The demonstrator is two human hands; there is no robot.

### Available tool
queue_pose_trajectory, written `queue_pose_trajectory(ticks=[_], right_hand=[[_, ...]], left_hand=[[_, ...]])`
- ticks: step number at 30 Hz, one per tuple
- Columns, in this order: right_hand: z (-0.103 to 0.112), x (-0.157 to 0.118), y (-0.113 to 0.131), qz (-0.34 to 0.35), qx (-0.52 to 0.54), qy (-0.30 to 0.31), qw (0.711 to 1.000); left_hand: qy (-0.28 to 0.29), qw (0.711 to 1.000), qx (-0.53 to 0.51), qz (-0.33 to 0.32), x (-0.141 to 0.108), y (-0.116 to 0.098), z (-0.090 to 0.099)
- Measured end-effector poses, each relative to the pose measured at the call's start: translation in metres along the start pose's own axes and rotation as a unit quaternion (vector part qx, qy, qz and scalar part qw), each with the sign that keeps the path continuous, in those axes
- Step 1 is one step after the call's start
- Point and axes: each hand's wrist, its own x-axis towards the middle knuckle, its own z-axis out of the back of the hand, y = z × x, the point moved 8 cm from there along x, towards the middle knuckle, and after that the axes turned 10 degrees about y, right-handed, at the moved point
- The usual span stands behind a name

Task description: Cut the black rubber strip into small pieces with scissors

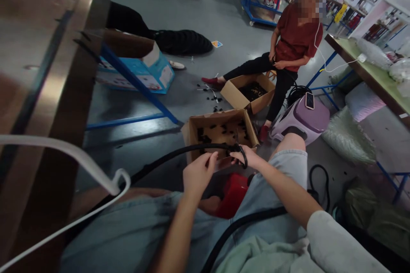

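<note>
In the head view, my right hand [248, 158] is closed around what look like black-handled scissors [245, 160], a handle loop showing at the fingers and a thin blade upward. A long black cord [179, 152] arches in from the left and reaches this hand. My left hand [197, 175] is just below the cord, fingers curled and thumb drawn in; what it pinches, if anything, is hidden. Beneath both hands stands an open cardboard box [188, 134] with small black pieces scattered inside. Another stretch of black cord [237, 224] lies across my lap.
A co-worker [293, 38] sits opposite beside a second cardboard box [235, 94] of black pieces. A purple-topped container [309, 115] bears a phone. At left are a table edge [70, 72], a white cable [80, 164] and a blue carton [153, 72]. Black scraps litter the floor.
</note>
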Motion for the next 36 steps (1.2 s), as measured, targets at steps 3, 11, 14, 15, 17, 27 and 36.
queue_pose_trajectory(ticks=[3,11,14,15,17,27,36], right_hand=[[0.003,-0.003,0.002,0.005,-0.072,0.007,0.997],[0.028,0.016,-0.024,0.004,0.137,-0.076,0.988],[0.040,0.019,-0.019,0.048,0.239,-0.103,0.964],[0.039,0.019,-0.014,0.074,0.266,-0.088,0.957],[0.030,0.015,-0.001,0.117,0.296,-0.042,0.947],[0.017,0.008,-0.023,0.008,0.014,-0.064,0.998],[0.024,0.002,-0.018,-0.039,-0.243,0.028,0.969]], left_hand=[[-0.060,0.988,0.085,-0.117,-0.009,-0.033,0.012],[0.249,0.949,0.193,-0.010,0.001,-0.004,-0.056],[0.255,0.946,0.195,0.038,0.000,-0.005,-0.053],[0.247,0.947,0.197,0.051,0.000,-0.005,-0.051],[0.237,0.952,0.183,0.057,0.000,-0.005,-0.050],[0.127,0.991,0.012,-0.046,0.011,0.010,-0.057],[0.091,0.989,0.116,0.034,0.013,0.014,-0.033]])
